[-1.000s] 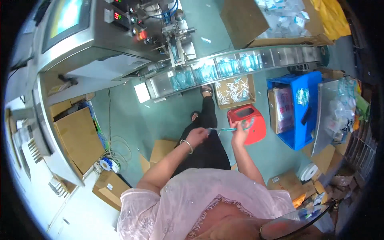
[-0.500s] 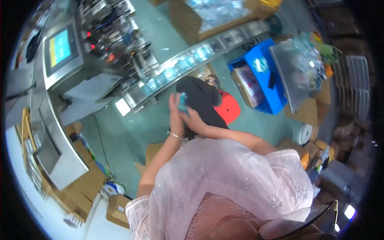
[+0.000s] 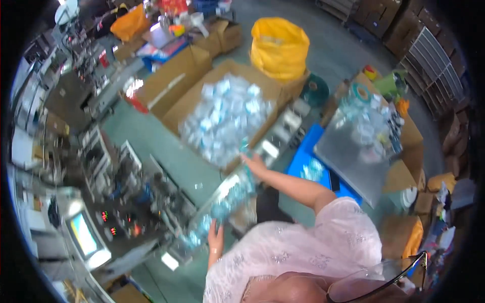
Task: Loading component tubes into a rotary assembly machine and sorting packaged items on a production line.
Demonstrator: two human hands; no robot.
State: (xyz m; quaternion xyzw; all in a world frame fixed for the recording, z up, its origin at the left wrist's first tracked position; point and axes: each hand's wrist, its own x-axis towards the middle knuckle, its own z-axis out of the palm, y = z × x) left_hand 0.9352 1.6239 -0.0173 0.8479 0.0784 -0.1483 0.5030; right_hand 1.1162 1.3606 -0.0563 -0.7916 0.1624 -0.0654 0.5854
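Observation:
My right hand (image 3: pixel 255 165) reaches over the conveyor to the near edge of a large open cardboard box (image 3: pixel 174 96). At its fingertips is a small teal packet (image 3: pixel 244 145), blurred, seemingly pinched there. A heap of clear and pale blue packets (image 3: pixel 222 113) fills the box. My left hand (image 3: pixel 215 237), fingers apart, is beside the lower part of the conveyor (image 3: pixel 269 148), close to a row of clear teal packets (image 3: pixel 222 206) lying on it. Nothing shows in the left hand.
A machine with a lit screen (image 3: pixel 83 235) stands at the left. To the right are a blue bin (image 3: pixel 302 151) and a grey tabletop (image 3: pixel 348 161) bearing plastic packets. A yellow sack (image 3: pixel 280 48) stands behind the box. Metal racks (image 3: pixel 437 63) are at far right.
My hands, earlier together around a teal item in front of me, have parted. The right has moved out to the box, the left to the conveyor. The view has shifted toward the box.

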